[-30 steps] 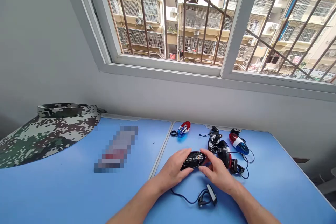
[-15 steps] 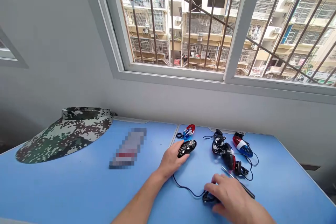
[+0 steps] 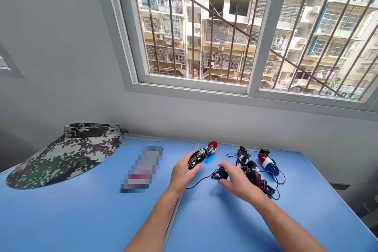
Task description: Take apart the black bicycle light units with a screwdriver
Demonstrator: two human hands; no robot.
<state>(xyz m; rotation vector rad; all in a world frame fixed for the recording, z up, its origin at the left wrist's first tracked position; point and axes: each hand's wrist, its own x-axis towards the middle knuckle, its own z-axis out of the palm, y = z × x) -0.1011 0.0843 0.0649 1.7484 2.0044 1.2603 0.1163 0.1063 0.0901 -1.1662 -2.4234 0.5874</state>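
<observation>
My left hand (image 3: 182,173) grips a black oval device (image 3: 197,158) with a glossy, patterned face. A thin black cable (image 3: 201,181) runs from near that hand to a small black clip piece (image 3: 219,173), which my right hand (image 3: 238,181) holds between thumb and fingers above the blue table (image 3: 97,220). Just behind the black device lies a red, white and blue one (image 3: 212,147). To the right of my right hand sits a cluster of black devices (image 3: 252,171) with cables, and beside it another red, white and blue device (image 3: 268,164).
A camouflage sun visor (image 3: 85,153) rests on the table's left part. Nearer the middle lies a flat, pixelated item (image 3: 143,169). A seam (image 3: 172,220) crosses the table. Behind stand a grey wall (image 3: 177,114) and a barred window.
My right hand has lifted the black clip piece and carried it forward and left, toward the other hand. My left hand has shifted slightly left with the black device. The pen-like tool is no longer visible.
</observation>
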